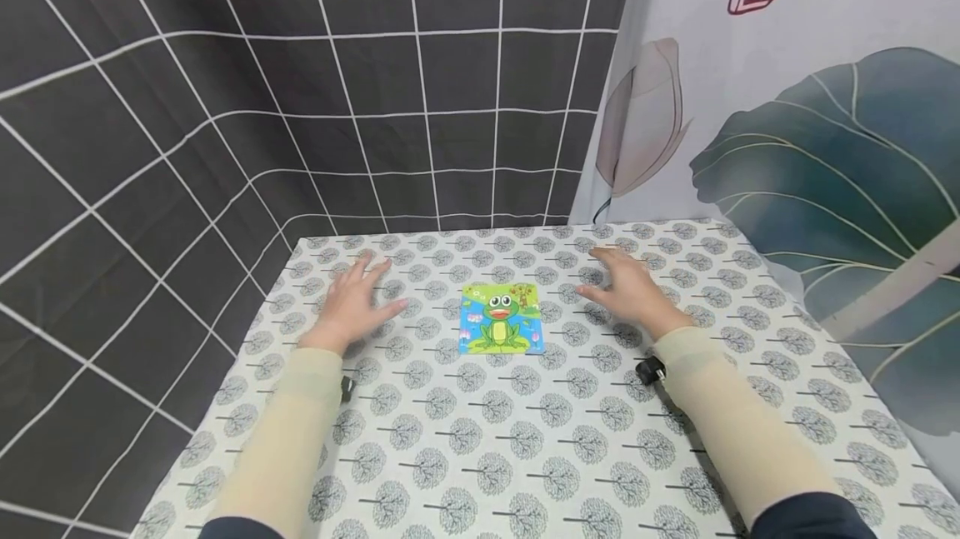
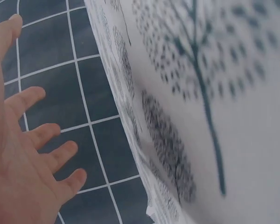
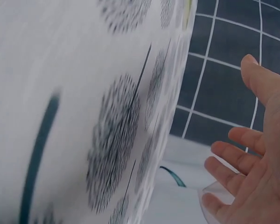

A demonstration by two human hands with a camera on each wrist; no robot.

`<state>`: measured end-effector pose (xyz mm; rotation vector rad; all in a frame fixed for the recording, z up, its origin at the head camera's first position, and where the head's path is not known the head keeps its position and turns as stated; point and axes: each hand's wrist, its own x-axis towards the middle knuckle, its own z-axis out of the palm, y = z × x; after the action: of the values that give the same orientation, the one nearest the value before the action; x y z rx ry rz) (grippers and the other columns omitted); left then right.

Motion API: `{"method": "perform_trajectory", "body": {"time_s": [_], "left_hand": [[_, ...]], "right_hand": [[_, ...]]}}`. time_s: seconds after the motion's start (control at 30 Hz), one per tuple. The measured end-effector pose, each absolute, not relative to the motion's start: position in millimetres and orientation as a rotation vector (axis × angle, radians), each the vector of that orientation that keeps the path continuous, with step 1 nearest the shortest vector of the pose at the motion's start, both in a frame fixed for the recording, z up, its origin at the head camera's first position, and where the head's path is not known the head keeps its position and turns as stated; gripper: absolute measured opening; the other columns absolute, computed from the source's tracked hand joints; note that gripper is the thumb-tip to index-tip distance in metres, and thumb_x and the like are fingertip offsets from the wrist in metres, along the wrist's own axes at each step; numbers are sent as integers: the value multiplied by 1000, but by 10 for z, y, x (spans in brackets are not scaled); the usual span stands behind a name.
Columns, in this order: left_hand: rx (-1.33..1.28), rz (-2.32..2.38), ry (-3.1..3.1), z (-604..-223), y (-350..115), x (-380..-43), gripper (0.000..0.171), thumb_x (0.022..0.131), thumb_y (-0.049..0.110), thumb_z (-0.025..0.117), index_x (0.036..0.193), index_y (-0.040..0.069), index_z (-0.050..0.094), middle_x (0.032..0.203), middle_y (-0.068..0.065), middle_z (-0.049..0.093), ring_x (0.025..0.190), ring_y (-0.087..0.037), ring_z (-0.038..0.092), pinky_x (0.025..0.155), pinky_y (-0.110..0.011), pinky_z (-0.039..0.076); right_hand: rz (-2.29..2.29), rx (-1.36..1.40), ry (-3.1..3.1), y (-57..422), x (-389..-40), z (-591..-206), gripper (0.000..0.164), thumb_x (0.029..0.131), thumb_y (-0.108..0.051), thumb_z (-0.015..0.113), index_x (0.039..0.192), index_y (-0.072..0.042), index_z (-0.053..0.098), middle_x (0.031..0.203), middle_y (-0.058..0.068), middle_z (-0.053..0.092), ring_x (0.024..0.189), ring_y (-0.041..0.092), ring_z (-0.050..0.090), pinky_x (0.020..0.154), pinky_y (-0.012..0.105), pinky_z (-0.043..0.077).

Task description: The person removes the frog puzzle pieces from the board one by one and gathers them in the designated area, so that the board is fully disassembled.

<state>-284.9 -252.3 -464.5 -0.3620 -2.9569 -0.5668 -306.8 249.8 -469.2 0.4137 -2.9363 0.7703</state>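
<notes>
A square picture card (image 1: 501, 319) with a green cartoon frog lies flat on the tree-patterned tablecloth (image 1: 465, 414), between the two hands. To its left, the left hand (image 1: 352, 301) has its fingers spread and holds nothing. The right hand (image 1: 628, 291) is on the card's other side, thumb and fingers apart, also holding nothing. Neither hand touches the card. In the left wrist view the left hand (image 2: 32, 149) shows its palm and loosely extended fingers. Similarly relaxed, the right hand (image 3: 247, 158) appears in the right wrist view beside the cloth.
A dark curtain (image 1: 375, 81) with a white grid hangs behind and to the left of the table. On the right hangs a pale curtain (image 1: 712, 47) with large leaf and flower prints. Each wrist bears a small black device, the right one (image 1: 650, 370) plainly visible.
</notes>
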Motion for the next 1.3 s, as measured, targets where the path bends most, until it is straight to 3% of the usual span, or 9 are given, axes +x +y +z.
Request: {"method": "perform_trajectory", "body": {"time_s": [0.3,0.47,0.7,1.0,1.3], "left_hand": [[-349,-657,-2965,-4651,-2410,-2859,86,94,58,70,164,21,37,171,-17,24,149,-54,28,119,-74,21],[-377,-781,-2948,-4625,-2324,-2847,78,95,53,71,160,19,44,166,-16,33,147,-50,35,118,-70,30],[-384,-1003,-2945,-4602,-2164,-2790,70,97,48,71,156,16,49,164,-14,38,150,-43,35,121,-65,29],[-443,-1099,-2949,-4633,-1972,-2798,60,97,40,75,148,16,58,158,-13,46,131,-37,59,110,-57,48],[-495,-1095,-3004,-4742,-1779,-2814,47,95,33,79,138,21,67,145,-13,57,135,-36,55,114,-61,42]], "right_hand": [[833,481,-2900,2278,-3120,-4750,81,93,-46,78,156,-6,45,159,23,44,146,47,39,120,67,29],[867,549,-2881,2168,-3150,-4762,80,93,-46,79,154,-4,48,156,19,49,143,44,44,120,62,33],[971,548,-2907,2032,-3188,-4798,77,94,-45,78,153,-5,49,153,17,53,139,39,51,118,58,38],[1014,520,-2928,1839,-3178,-4764,69,94,-37,79,151,-7,52,143,15,60,131,37,58,113,56,45],[990,632,-2929,1625,-3261,-4799,66,92,-32,82,146,-3,57,140,15,63,131,34,58,115,54,43]]}}
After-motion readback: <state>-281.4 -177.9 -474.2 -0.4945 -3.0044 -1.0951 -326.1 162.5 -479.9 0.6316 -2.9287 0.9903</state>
